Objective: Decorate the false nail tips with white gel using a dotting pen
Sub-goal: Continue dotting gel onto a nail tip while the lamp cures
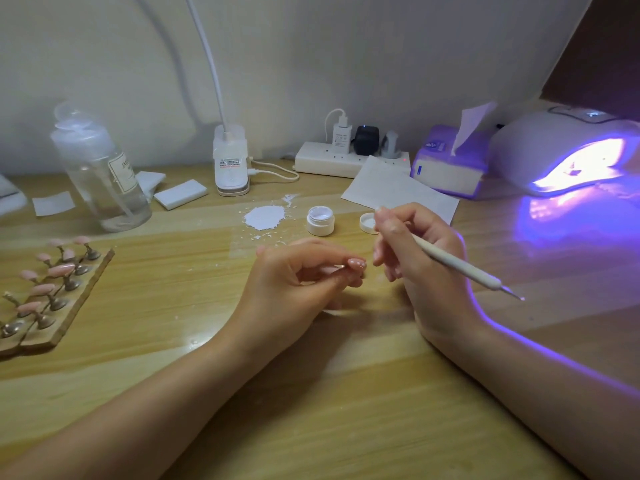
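Head view shows left hand pinching a light, smudge-prone nail tip, best held underneath, near the gel jar; right hand grips the dotting pen.

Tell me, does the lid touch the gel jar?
Apart. The head view shows the lid lying to the right of the jar, with a strip of bare table between them.
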Demonstrator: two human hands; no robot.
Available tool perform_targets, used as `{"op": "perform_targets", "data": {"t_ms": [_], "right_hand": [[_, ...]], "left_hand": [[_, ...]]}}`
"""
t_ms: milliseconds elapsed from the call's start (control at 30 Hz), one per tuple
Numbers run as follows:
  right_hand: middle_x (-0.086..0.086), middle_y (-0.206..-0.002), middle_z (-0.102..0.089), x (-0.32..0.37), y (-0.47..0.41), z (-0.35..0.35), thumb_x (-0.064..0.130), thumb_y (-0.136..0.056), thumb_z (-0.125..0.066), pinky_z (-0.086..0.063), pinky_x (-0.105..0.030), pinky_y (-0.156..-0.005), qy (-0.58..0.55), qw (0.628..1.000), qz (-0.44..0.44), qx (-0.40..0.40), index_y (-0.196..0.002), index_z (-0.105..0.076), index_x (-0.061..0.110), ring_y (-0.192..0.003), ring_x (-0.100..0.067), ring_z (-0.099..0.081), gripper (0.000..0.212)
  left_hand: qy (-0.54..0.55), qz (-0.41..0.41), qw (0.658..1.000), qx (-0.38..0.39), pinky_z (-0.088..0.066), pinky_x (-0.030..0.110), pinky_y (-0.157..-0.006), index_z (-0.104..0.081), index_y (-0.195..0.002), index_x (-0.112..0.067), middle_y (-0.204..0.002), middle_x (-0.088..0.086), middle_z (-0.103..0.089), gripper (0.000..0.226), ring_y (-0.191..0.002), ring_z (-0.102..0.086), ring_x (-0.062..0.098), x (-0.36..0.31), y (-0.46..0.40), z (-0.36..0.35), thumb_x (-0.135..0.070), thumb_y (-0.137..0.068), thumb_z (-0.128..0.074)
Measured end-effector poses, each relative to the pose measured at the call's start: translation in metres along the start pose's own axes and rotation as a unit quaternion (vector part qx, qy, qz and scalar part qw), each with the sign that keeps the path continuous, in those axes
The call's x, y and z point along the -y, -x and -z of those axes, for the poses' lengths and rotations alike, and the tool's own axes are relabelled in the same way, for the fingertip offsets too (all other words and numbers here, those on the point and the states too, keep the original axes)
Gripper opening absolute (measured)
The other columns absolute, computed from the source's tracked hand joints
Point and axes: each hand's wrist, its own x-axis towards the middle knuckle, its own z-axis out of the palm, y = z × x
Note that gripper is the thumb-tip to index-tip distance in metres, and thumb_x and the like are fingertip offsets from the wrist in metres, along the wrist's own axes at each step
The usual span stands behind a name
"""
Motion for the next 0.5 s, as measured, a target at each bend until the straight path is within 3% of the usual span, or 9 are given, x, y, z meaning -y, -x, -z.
{"op": "perform_targets", "data": {"t_ms": [67,200,300,333,500], "right_hand": [[0.007,-0.057,-0.056,0.0013,0.0005,0.0014,0.027,-0.075,-0.067,-0.04,-0.012,-0.05,-0.012,0.999,0.006,0.036,-0.07,-0.057,0.019,-0.049,-0.001,-0.049,0.014],[0.01,-0.067,-0.059,0.0049,0.002,0.0031,0.03,-0.067,-0.071,-0.045,-0.018,-0.057,-0.012,0.996,0.02,0.088,-0.085,-0.056,0.021,-0.062,-0.003,-0.056,0.025],[0.008,-0.071,-0.061,0.0043,0.0035,0.0003,0.027,-0.065,-0.073,-0.047,-0.034,-0.062,0.014,0.992,0.023,0.122,-0.089,-0.054,0.025,-0.065,-0.016,-0.055,0.031],[0.008,-0.073,-0.061,0.0037,0.0038,-0.0005,0.024,-0.065,-0.075,-0.047,-0.034,-0.062,0.023,0.992,0.025,0.126,-0.089,-0.053,0.026,-0.066,-0.017,-0.054,0.032],[0.009,-0.077,-0.061,0.0036,0.0046,-0.0023,0.009,-0.068,-0.07,-0.047,-0.024,-0.063,0.057,0.987,0.057,0.139,-0.092,-0.05,0.023,-0.067,-0.005,-0.053,0.034]], "left_hand": [[0.005,0.006,1.0,-0.002,-0.05,0.017,-0.051,-0.071,-0.081,-0.011,-0.078,0.002,-0.07,0.018,-0.069,-0.068,0.007,-0.0009,0.0,0.0003,-0.023,-0.069,-0.065],[0.028,0.022,0.999,-0.009,-0.049,0.015,-0.049,-0.069,-0.079,-0.01,-0.065,-0.003,-0.07,0.019,-0.065,-0.067,0.004,-0.0023,0.0006,0.0011,-0.026,-0.067,-0.066],[0.036,0.026,0.999,-0.019,-0.047,0.013,-0.048,-0.069,-0.077,-0.011,-0.064,-0.003,-0.069,0.011,-0.063,-0.067,0.002,-0.0018,0.0011,0.002,-0.021,-0.071,-0.068],[0.037,0.027,0.999,-0.023,-0.047,0.013,-0.049,-0.069,-0.077,-0.012,-0.065,-0.003,-0.07,0.004,-0.064,-0.067,0.001,-0.0018,0.0008,0.0022,-0.014,-0.075,-0.069],[0.053,0.037,0.997,-0.041,-0.046,0.012,-0.048,-0.071,-0.076,-0.017,-0.072,-0.004,-0.072,0.014,-0.064,-0.067,0.003,0.0004,0.0003,0.0033,-0.004,-0.076,-0.068]]}}
